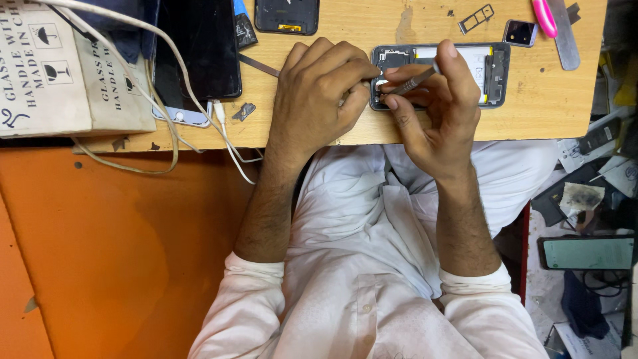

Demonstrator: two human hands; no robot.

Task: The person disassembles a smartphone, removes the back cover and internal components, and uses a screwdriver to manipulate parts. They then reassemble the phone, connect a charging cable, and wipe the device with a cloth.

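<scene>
An opened phone (493, 72) with its back cover off lies on the wooden table (545, 103), its circuit board and white battery exposed. My left hand (319, 93) rests on the table and presses its fingers against the phone's left end. My right hand (438, 116) holds a thin metal tool (413, 82) like a pen, its tip on the board at the phone's lower left corner. Both hands hide most of that end of the phone.
A black phone screen (199, 46), cardboard boxes (46, 73) and a white cable (169, 86) lie at the left. A dark phone part (287, 14), a SIM tray (476, 18), a small camera module (520, 32) and a pink-handled tool (545, 16) sit along the far edge. A lit phone (585, 252) lies lower right.
</scene>
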